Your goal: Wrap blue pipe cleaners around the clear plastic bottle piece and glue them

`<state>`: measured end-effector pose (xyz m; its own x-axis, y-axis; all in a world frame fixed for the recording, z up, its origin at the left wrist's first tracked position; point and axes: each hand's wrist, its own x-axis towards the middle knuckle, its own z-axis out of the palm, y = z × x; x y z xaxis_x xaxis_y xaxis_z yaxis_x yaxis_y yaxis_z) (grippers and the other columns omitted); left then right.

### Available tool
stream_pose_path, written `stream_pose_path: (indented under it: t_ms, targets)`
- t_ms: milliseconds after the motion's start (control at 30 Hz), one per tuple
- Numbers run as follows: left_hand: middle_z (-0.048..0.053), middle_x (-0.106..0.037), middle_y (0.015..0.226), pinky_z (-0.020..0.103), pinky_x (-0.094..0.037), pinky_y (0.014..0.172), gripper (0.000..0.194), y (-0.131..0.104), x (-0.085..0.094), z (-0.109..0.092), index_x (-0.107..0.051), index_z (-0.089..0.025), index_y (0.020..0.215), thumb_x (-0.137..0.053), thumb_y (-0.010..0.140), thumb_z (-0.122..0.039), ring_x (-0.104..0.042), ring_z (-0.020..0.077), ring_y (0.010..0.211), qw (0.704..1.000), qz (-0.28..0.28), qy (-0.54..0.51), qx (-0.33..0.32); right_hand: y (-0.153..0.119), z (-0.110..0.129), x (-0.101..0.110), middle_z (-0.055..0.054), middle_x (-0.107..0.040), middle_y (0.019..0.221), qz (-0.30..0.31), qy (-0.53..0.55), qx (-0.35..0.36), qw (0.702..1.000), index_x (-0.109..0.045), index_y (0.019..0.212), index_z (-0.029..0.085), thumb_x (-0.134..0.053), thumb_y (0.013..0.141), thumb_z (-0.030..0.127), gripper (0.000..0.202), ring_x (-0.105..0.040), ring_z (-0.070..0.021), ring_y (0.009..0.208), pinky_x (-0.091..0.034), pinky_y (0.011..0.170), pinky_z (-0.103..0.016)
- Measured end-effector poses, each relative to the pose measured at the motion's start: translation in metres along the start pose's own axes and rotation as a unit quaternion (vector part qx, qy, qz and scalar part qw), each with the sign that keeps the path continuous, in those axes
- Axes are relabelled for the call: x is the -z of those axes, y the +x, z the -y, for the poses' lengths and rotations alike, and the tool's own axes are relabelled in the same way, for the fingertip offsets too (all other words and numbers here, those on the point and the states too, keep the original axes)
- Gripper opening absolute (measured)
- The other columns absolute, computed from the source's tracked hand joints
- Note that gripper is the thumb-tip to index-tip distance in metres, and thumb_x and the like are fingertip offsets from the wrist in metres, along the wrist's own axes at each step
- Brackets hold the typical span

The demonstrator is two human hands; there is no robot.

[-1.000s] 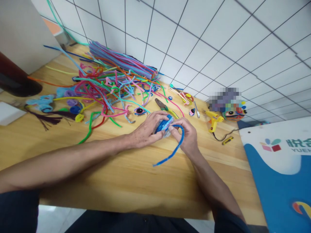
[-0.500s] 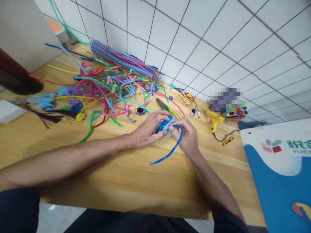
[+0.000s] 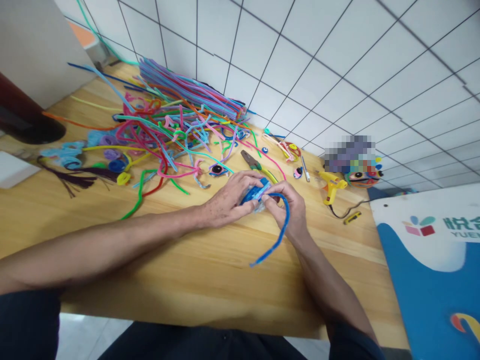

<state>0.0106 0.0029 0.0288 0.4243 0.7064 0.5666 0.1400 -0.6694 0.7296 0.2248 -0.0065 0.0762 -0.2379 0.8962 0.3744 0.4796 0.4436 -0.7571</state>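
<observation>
My left hand (image 3: 232, 197) is wrapped round a small blue bundle (image 3: 255, 191) with a paler, shiny part underneath. At the bundle's right side, my right hand (image 3: 288, 206) pinches a blue pipe cleaner (image 3: 282, 232) between thumb and forefinger. Its free end curves down and to the left over the wooden table (image 3: 210, 280). Most of the bundle is hidden by my fingers. Just beyond my hands lie pliers (image 3: 252, 161) with green and yellow handles.
A tangled heap of coloured pipe cleaners (image 3: 165, 130) covers the back left. To the right are a yellow glue gun (image 3: 332, 187) with its cord, a yellow cutter (image 3: 352, 217) and a pen (image 3: 305, 169). A tiled wall (image 3: 300, 70) rises behind.
The free end of the blue pipe cleaner has swung to the right and slightly down. Both hands stay almost where they were, around the blue bundle.
</observation>
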Motion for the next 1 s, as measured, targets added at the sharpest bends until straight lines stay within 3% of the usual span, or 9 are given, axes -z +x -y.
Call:
stream_pose_path:
  t_ms: [200, 633, 1000]
  targets:
    - [0.014, -0.067, 0.144, 0.051, -0.048, 0.121, 0.023, 0.0021, 0.0008, -0.0001, -0.057, -0.024, 0.130, -0.060, 0.109, -0.034, -0.060, 0.0293, 0.144, 1.000, -0.009, -0.001, -0.004, -0.0011, 0.0020, -0.0011, 0.000, -0.071, 0.082, 0.004, 0.001, -0.003, 1.000, -0.071, 0.085, 0.024, -0.074, 0.089, 0.020, 0.006, -0.063, -0.0146, 0.069, -0.051, 0.065, -0.030]
    - [0.013, -0.069, 0.137, 0.051, -0.053, 0.113, 0.027, 0.0042, -0.0016, 0.0022, -0.057, -0.024, 0.124, -0.064, 0.099, -0.020, -0.064, 0.0301, 0.135, 1.000, -0.024, 0.014, -0.015, -0.0013, -0.0019, 0.0006, 0.001, -0.070, 0.080, -0.003, 0.012, -0.030, 0.999, -0.071, 0.084, 0.024, -0.076, 0.089, 0.023, 0.007, -0.063, -0.0151, 0.068, -0.054, 0.063, -0.029]
    - [0.014, -0.068, 0.141, 0.052, -0.051, 0.117, 0.019, 0.0027, 0.0043, -0.0048, -0.058, -0.024, 0.126, -0.055, 0.111, -0.035, -0.062, 0.0295, 0.137, 1.000, -0.006, -0.019, 0.002, -0.0025, -0.0018, -0.0009, 0.000, -0.072, 0.081, -0.001, 0.018, -0.037, 0.999, -0.071, 0.085, 0.024, -0.077, 0.089, 0.026, 0.008, -0.063, -0.0150, 0.068, -0.055, 0.064, -0.029]
